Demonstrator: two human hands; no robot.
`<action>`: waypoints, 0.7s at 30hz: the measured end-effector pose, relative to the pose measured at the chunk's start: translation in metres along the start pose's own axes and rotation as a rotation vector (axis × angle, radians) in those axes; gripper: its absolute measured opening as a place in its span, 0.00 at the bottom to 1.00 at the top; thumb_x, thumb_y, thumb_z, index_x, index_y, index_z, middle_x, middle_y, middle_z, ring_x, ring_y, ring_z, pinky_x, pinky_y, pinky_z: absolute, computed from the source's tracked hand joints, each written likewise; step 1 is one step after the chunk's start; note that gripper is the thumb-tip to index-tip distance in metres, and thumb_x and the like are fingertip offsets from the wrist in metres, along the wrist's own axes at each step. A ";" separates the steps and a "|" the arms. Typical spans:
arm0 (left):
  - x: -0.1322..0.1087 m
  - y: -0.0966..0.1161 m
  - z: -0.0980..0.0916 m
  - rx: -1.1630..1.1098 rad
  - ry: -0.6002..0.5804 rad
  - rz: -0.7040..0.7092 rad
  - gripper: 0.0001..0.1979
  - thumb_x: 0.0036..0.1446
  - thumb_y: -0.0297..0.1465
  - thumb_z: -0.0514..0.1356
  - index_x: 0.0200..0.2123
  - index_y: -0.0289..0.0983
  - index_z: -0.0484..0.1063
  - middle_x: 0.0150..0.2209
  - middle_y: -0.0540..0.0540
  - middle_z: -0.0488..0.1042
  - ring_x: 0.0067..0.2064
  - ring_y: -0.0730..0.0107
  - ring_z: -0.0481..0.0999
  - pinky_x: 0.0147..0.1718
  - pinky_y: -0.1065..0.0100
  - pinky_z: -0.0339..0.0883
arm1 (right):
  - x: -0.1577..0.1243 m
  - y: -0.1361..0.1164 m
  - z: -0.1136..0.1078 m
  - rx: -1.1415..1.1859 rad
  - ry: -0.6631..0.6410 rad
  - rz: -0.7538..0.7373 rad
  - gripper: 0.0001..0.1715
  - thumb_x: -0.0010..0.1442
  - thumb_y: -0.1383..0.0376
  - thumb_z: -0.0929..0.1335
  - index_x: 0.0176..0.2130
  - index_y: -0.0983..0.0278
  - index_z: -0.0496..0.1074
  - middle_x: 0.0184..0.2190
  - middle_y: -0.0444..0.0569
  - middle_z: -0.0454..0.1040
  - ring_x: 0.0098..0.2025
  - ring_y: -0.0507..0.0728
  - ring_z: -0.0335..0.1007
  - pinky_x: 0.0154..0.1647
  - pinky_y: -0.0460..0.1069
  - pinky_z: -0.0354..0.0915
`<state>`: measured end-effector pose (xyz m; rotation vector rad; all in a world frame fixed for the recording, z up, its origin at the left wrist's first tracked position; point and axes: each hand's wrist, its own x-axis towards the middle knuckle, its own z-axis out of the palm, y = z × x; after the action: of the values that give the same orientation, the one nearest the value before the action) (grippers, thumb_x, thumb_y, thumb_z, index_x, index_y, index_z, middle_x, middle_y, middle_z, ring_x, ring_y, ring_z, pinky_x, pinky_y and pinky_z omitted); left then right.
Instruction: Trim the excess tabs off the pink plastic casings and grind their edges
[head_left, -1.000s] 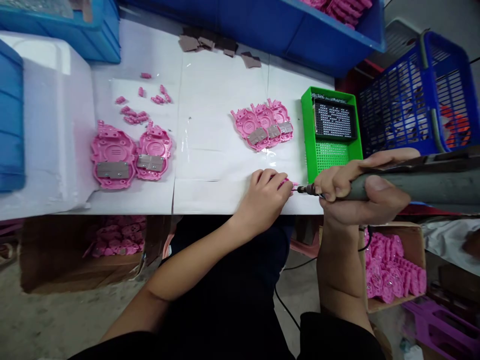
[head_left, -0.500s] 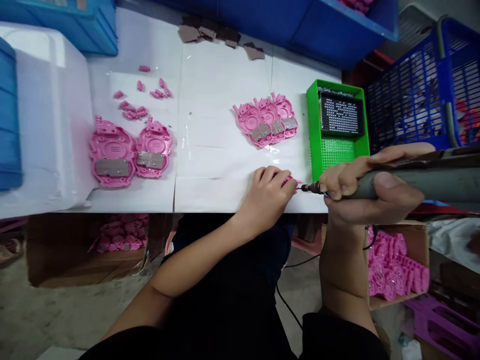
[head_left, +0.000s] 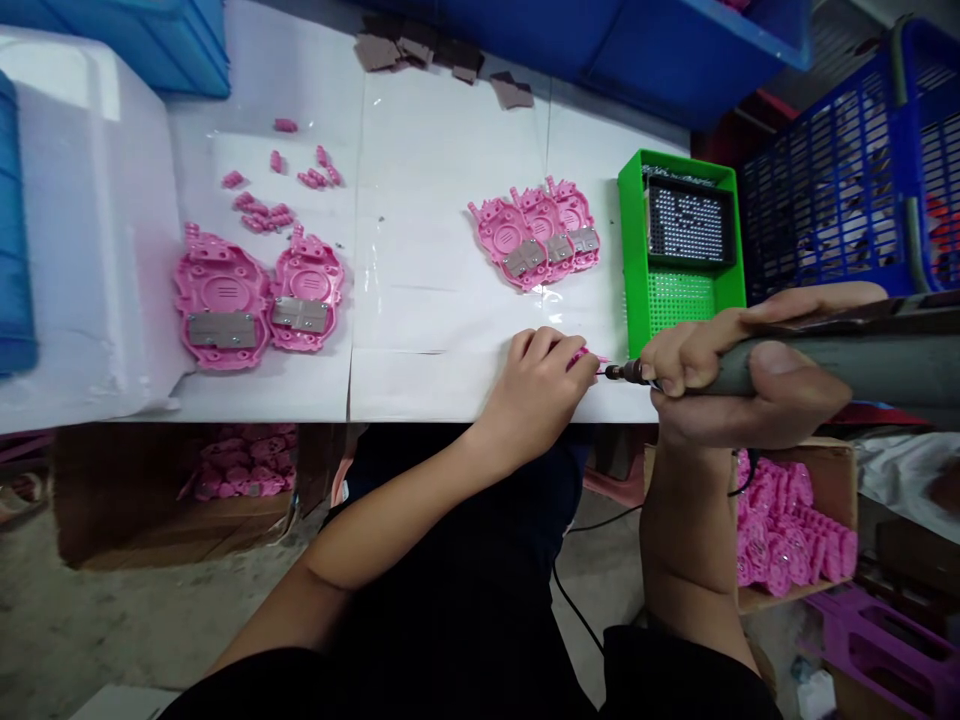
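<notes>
My left hand (head_left: 541,385) is closed over a pink plastic casing (head_left: 579,356) at the table's front edge, and most of that piece is hidden under the fingers. In my right hand (head_left: 720,365) is a grey electric screwdriver (head_left: 885,350), held level with its bit pointing left. The bit's tip reaches the casing beside my left fingers; the exact contact point is hidden. Just beyond my left hand lie three overlapping pink casings (head_left: 504,235) with grey plates screwed on. Two more pink casings (head_left: 225,292) with plates rest at the left.
Small pink parts (head_left: 259,215) lie scattered at the left. Brown-grey plates (head_left: 379,52) are piled at the back. A green tray (head_left: 632,255) with a black screw tray (head_left: 686,225) stands right, near a blue basket (head_left: 817,200). Boxes of pink casings (head_left: 780,530) sit below the table.
The view has shifted slightly. Both hands keep almost the same pose, with the screwdriver bit still at the casing.
</notes>
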<state>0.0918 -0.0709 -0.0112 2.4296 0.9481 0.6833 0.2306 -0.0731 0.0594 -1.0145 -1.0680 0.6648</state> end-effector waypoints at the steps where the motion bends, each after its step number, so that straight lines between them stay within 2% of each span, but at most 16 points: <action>1: 0.000 0.000 0.000 0.010 0.001 0.001 0.10 0.73 0.33 0.54 0.48 0.39 0.74 0.51 0.43 0.78 0.51 0.58 0.71 0.49 0.57 0.60 | 0.000 0.001 0.002 -0.004 0.020 0.010 0.09 0.51 0.61 0.72 0.34 0.55 0.68 0.13 0.35 0.59 0.10 0.50 0.43 0.09 0.49 0.49; 3: 0.000 0.000 0.001 0.029 0.003 0.001 0.10 0.74 0.34 0.54 0.48 0.39 0.74 0.51 0.44 0.78 0.51 0.59 0.71 0.49 0.58 0.60 | -0.001 0.002 0.008 0.013 0.015 0.004 0.11 0.51 0.62 0.73 0.32 0.55 0.66 0.13 0.34 0.58 0.10 0.50 0.42 0.08 0.48 0.47; 6: -0.001 -0.001 0.003 0.028 0.019 0.000 0.09 0.73 0.34 0.55 0.47 0.39 0.74 0.51 0.43 0.79 0.51 0.58 0.71 0.49 0.58 0.61 | -0.001 0.006 0.012 0.070 -0.059 -0.040 0.11 0.54 0.63 0.73 0.31 0.56 0.65 0.13 0.34 0.57 0.09 0.49 0.42 0.08 0.47 0.46; 8: -0.001 -0.002 0.004 0.015 0.033 0.004 0.09 0.72 0.34 0.56 0.47 0.39 0.75 0.50 0.43 0.79 0.51 0.57 0.71 0.49 0.57 0.61 | 0.000 0.008 0.009 0.102 -0.152 -0.060 0.11 0.57 0.62 0.73 0.33 0.56 0.65 0.14 0.34 0.58 0.09 0.48 0.43 0.08 0.46 0.47; 12: -0.002 -0.002 0.006 0.012 0.043 0.011 0.08 0.72 0.34 0.57 0.46 0.39 0.75 0.50 0.43 0.79 0.51 0.58 0.71 0.49 0.57 0.61 | 0.008 0.011 -0.005 0.203 -0.445 -0.074 0.07 0.59 0.63 0.71 0.39 0.54 0.70 0.14 0.33 0.57 0.09 0.49 0.46 0.10 0.46 0.51; 14: -0.002 -0.001 0.007 0.017 0.053 0.016 0.09 0.72 0.35 0.57 0.47 0.39 0.75 0.50 0.43 0.79 0.51 0.58 0.71 0.49 0.56 0.61 | 0.013 0.012 -0.012 0.220 -0.506 -0.077 0.09 0.59 0.63 0.70 0.42 0.54 0.71 0.14 0.34 0.57 0.09 0.50 0.46 0.10 0.47 0.52; 18: 0.000 0.001 0.010 0.049 0.100 0.030 0.10 0.73 0.36 0.56 0.49 0.40 0.75 0.50 0.43 0.79 0.50 0.57 0.72 0.47 0.56 0.62 | 0.025 0.010 -0.028 0.258 -0.469 -0.109 0.10 0.58 0.62 0.69 0.42 0.55 0.72 0.13 0.34 0.58 0.08 0.49 0.45 0.08 0.47 0.52; 21: -0.002 0.002 0.005 0.114 0.113 0.051 0.10 0.72 0.33 0.55 0.45 0.38 0.76 0.48 0.41 0.80 0.47 0.56 0.73 0.44 0.55 0.63 | 0.041 0.004 -0.047 0.320 -0.383 -0.256 0.08 0.57 0.61 0.69 0.39 0.59 0.73 0.13 0.34 0.57 0.06 0.47 0.41 0.06 0.45 0.50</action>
<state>0.0945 -0.0749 -0.0147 2.5449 0.9966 0.8122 0.2896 -0.0532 0.0659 -0.4719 -1.3458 0.8065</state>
